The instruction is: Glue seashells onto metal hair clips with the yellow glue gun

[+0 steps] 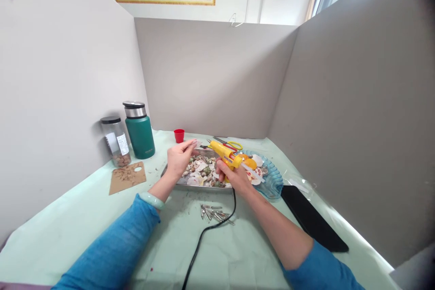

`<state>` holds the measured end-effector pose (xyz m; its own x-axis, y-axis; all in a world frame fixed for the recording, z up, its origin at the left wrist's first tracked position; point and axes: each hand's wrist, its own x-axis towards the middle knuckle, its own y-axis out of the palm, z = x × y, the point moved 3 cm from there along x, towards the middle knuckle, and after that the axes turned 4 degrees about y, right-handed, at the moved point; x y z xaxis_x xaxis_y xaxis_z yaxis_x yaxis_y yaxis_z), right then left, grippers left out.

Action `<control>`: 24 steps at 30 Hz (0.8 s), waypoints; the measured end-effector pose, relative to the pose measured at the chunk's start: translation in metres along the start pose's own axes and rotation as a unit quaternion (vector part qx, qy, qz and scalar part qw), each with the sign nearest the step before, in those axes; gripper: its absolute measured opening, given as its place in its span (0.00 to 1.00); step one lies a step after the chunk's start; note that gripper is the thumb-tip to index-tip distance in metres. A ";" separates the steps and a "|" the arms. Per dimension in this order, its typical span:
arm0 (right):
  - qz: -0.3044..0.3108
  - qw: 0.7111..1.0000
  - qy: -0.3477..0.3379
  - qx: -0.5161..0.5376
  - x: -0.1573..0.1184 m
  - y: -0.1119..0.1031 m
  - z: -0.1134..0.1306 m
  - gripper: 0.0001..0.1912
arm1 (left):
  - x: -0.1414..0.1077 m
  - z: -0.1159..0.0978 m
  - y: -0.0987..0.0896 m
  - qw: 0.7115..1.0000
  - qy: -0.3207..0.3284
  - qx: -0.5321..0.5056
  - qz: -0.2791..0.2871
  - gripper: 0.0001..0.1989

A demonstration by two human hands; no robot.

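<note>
- Head view: the glue gun (224,151) was above the tray's (204,187) right side, its long axis slanting, nozzle far-left, glue stick (252,172) near-right.
- The right hand's (234,176) fingers were wrapped round its handle.
- The left hand (179,159), over the tray's left side, pinched a small pale piece (197,143).
- Clips (216,214) lay on the near side of the tray, a blue plate (273,186) to its right.

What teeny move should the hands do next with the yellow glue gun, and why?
Maybe the right hand should ease the yellow glue gun a tiny bit nearer the small pale piece. The left hand pinches that piece, and the gun's nozzle points leftward, close by but seemingly not touching.
</note>
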<state>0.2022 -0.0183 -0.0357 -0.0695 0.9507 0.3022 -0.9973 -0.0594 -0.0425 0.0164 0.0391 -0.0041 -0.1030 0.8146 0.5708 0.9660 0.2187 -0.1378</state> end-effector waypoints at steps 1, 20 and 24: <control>0.006 1.000 0.003 -0.010 0.000 0.001 0.001 0.18 | 0.000 -0.001 -0.001 1.000 0.010 0.009 -0.003 0.14; 0.014 0.999 0.014 -0.027 -0.002 0.006 0.004 0.18 | -0.006 -0.009 -0.003 0.978 0.173 0.113 -0.005 0.12; 0.015 0.999 0.016 -0.029 -0.002 0.006 0.004 0.18 | -0.006 -0.009 -0.004 0.975 0.187 0.116 -0.009 0.13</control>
<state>0.1959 -0.0221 -0.0325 -0.0975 0.9582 0.2690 -0.9918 -0.0710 -0.1066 0.0155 0.0285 0.0000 0.0162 0.5653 0.8247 0.8804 0.3828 -0.2797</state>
